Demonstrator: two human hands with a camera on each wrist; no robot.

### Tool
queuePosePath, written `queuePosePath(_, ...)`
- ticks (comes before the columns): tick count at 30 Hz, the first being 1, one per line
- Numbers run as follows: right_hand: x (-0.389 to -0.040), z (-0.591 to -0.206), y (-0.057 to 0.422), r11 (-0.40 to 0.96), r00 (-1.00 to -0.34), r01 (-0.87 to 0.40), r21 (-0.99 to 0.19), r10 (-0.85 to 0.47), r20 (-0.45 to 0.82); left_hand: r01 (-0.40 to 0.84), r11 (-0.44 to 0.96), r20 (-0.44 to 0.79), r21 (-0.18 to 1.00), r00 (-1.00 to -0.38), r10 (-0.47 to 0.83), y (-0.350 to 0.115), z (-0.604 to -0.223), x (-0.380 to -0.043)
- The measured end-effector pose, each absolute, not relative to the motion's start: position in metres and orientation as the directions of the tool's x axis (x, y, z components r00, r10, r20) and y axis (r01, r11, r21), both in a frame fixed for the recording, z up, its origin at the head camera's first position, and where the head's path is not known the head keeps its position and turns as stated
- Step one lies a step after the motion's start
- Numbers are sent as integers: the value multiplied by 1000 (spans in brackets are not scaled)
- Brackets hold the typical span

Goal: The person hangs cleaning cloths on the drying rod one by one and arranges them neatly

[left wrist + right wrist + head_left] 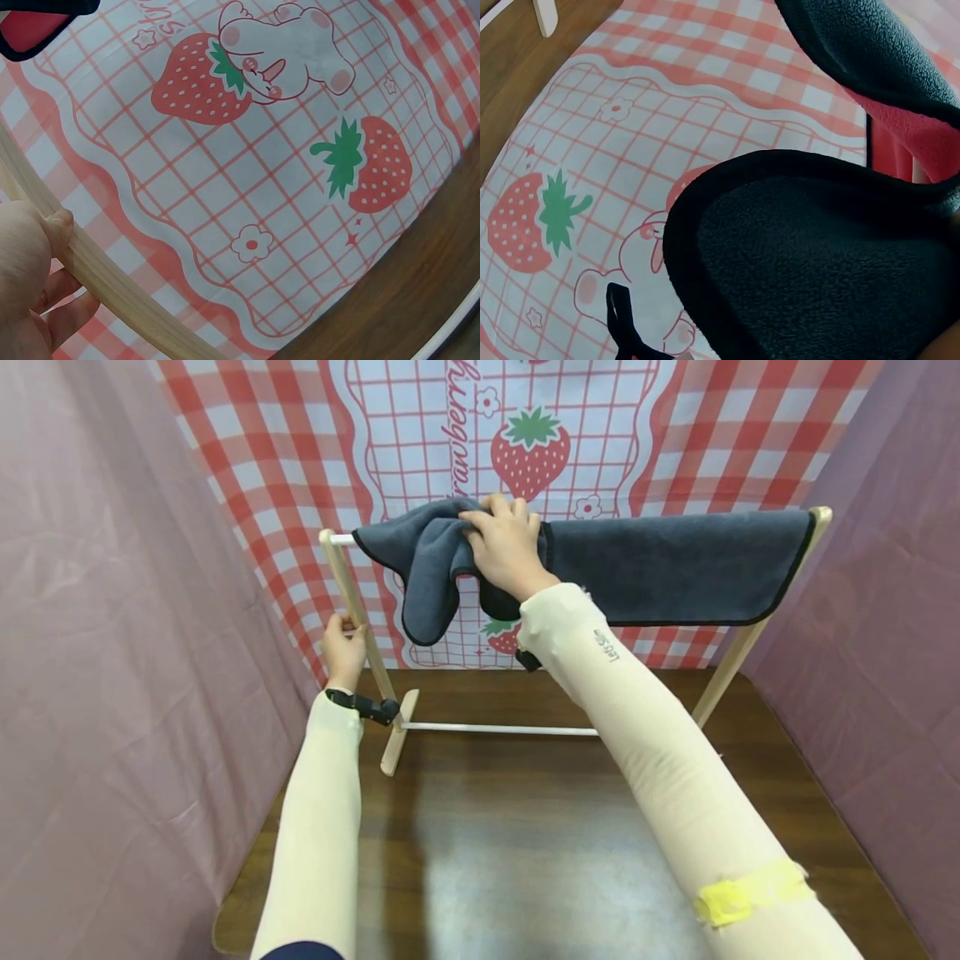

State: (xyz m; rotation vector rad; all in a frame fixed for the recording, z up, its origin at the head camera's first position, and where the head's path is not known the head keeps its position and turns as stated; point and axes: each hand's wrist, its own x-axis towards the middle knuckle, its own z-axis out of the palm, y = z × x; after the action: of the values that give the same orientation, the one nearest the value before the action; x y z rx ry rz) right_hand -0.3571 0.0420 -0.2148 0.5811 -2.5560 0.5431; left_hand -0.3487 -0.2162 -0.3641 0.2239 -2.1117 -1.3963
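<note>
A dark grey towel with black edging hangs over the top rail of a wooden rack. Its right part lies flat; the left part is bunched and folded, and I cannot tell whether it is a separate piece. My right hand grips the bunched cloth at the rail, fingers over the top. In the right wrist view, a hanging flap hides most of that hand, and red underside shows. My left hand holds the rack's left post between thumb and fingers.
The rack's left foot stands on a brown wooden table, with a white lower bar across. Behind hangs a strawberry-print checked cloth. Pink curtains close off both sides. A black loop dangles beside the flap.
</note>
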Motion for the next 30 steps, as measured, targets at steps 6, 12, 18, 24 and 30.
queuePosePath(6, -353, -212, 43, 846, -834, -463, -266, -314, 453, 171, 445, 383, 879, -808, -447, -216, -363, -347)
queuePosePath(12, -353, -208, 44, 852, -847, -465, -240, -350, 401, 171, 454, 394, 875, -796, -460, -213, -361, -347)
queuePosePath(18, -353, -208, 46, 849, -846, -476, -229, -371, 384, 154, 432, 373, 888, -792, -484, -209, -357, -347)
queuePosePath(24, -351, -208, 48, 844, -842, -488, -224, -387, 376, 133, 351, 313, 927, -789, -529, -206, -358, -347)
queuePosePath(30, -349, -210, 49, 840, -843, -492, -229, -394, 366, 181, 295, 326, 938, -751, -575, -199, -362, -346)
